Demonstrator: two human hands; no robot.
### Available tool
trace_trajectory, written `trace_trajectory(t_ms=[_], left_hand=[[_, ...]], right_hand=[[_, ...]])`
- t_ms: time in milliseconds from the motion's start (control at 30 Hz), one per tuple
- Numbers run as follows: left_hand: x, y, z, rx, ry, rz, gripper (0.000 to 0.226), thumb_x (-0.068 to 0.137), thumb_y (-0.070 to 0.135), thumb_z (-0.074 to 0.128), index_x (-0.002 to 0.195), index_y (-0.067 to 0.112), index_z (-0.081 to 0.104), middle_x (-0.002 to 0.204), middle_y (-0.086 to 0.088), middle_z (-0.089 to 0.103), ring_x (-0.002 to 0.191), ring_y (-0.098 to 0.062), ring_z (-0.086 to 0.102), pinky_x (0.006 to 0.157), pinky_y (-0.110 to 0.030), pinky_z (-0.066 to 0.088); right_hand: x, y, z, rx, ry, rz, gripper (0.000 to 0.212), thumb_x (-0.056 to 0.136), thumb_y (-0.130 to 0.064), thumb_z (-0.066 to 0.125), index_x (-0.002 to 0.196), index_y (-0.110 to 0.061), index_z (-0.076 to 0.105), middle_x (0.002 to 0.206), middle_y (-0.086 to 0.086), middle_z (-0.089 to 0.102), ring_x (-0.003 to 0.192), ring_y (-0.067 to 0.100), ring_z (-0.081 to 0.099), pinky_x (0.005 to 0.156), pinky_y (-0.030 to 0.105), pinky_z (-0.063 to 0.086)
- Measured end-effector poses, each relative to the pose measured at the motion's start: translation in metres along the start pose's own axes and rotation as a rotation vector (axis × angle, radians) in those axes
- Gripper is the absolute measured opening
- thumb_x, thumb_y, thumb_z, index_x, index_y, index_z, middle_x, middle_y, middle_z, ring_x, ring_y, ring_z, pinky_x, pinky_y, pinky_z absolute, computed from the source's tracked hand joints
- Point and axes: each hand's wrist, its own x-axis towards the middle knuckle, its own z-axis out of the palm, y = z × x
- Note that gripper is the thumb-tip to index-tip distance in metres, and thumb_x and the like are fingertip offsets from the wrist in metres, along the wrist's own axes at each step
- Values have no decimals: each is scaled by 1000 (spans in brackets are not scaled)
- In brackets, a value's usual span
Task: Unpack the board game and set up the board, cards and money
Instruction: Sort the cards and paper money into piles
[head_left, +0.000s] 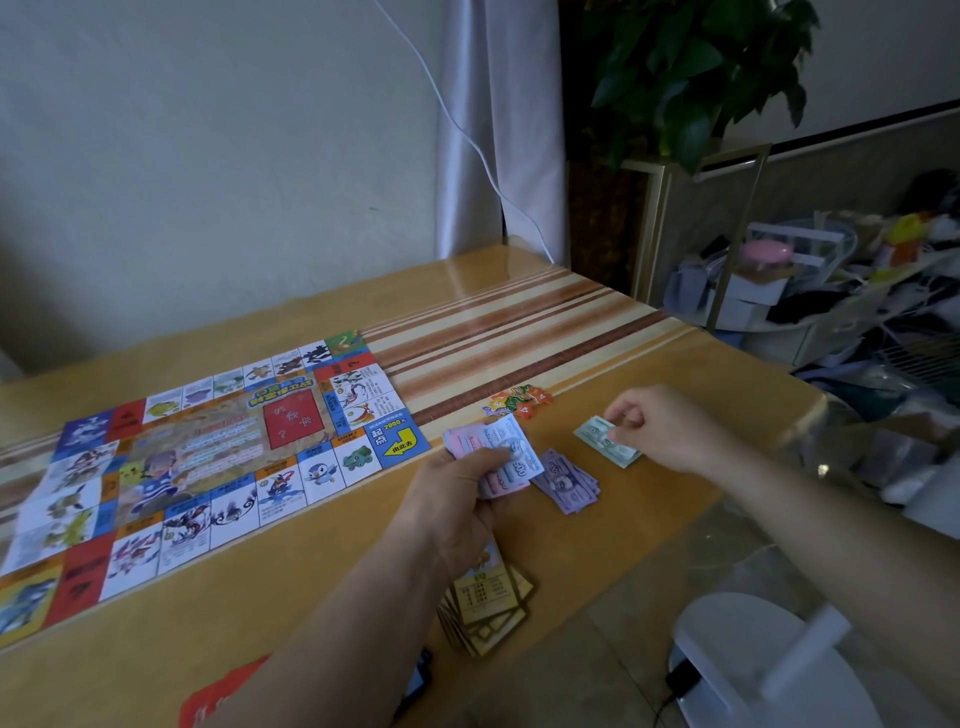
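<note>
was mid money-sorting, by the look of the layout. had the board (208, 457) unfolded flat on the table (519, 322), left half of frame, so judged that part done. gripped a fanned bundle (498, 441) of notes in the left hand (457, 499), centre frame, thumb on top and fingers curled under; showed pink and blue notes, a 500 on the front one. pinched the top note of the teal pile (605, 441) with the right hand (660, 431), right of centre, thumb against fingertips, other fingers curled in; looked like laying one down, but could not rule out lifting. had the purple pile (566, 480) on the table between the two hands, just beside the bundle, apart from the teal pile. had the card stack (488, 608) lower centre, partly hidden by the left wrist, splayed, not squared.

next move, as a judgement: needed to let go of the teal note, reach over to the bundle, peel off the front note and drop it on a matching pile or start a new one. called for a light single-note pinch; thin paper, could drag two.

counted: one board, two hands, two sorted piles on the table, one bundle in hand, one card stack, one cluster of small coloured tokens (517, 401) above the bundle, pieces too small to count. also noted one red flat thing (223, 691) at bottom edge, cut off.
</note>
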Motion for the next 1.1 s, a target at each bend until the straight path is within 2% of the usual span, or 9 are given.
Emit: trace_trajectory(t_ms=[67,133,200,400,567,667,833,900,1100], left_hand=[[-1,0,1,-8,7,-2,10,90,-7,51,91,1,57,78,-16,62,45,-10,63,41,-19,51],[-2,0,1,-5,11,-6,10,90,-7,52,93,1,57,80,-17,63,46,-11,64,40,-19,50],[-1,-1,1,0,13,-10,10,89,-7,53,93,2,57,80,-17,64,49,-12,66,42,-21,52],[0,-6,8,30,-16,-10,8,88,-3,56,94,0,59,67,-11,71,58,-16,70,50,-23,57],[0,-5,16,-36,-17,-59,6,90,1,57,95,0,59,67,-12,71,61,-19,70,49,-25,57],[2,-4,17,-145,-46,-114,14,91,-4,50,103,-5,57,79,-18,70,75,-25,68,54,-29,58],[3,-5,16,-159,-69,-127,24,92,-8,42,113,-5,53,94,-19,67,84,-25,66,58,-29,58],[4,-6,17,-138,-64,-117,19,92,-10,42,106,-3,53,93,-17,68,86,-24,66,60,-29,58],[6,-7,14,-78,-59,-92,15,91,-10,45,92,1,56,78,-13,73,81,-23,67,62,-29,58]], right_hand=[[-2,2,4,-100,78,-18,29,87,-28,66,115,-19,62,80,-14,51,76,6,52,66,22,45],[-4,0,5,-162,184,-57,27,85,-31,67,110,-23,61,78,-18,40,82,7,49,78,30,48],[-10,-11,0,-44,251,-112,19,86,-30,66,104,-23,62,81,-17,45,82,8,53,74,27,47],[-35,-50,0,438,-144,-142,20,80,-42,69,84,-23,66,74,-9,68,61,-6,58,65,17,44],[-31,-45,3,534,-128,-79,12,80,-22,75,77,-17,64,66,-7,65,51,-1,54,54,9,43],[-25,-37,-6,595,-90,-26,5,84,-15,69,85,-15,64,74,-4,65,61,4,55,55,12,41],[6,6,-32,370,190,101,16,93,-13,57,108,-10,63,104,4,63,90,13,55,66,22,39],[17,22,-31,280,171,143,19,94,-12,55,111,-7,62,112,10,63,94,15,53,75,25,39],[24,35,-7,-14,200,124,16,94,-13,55,107,-12,63,110,7,64,100,20,58,77,27,43]])
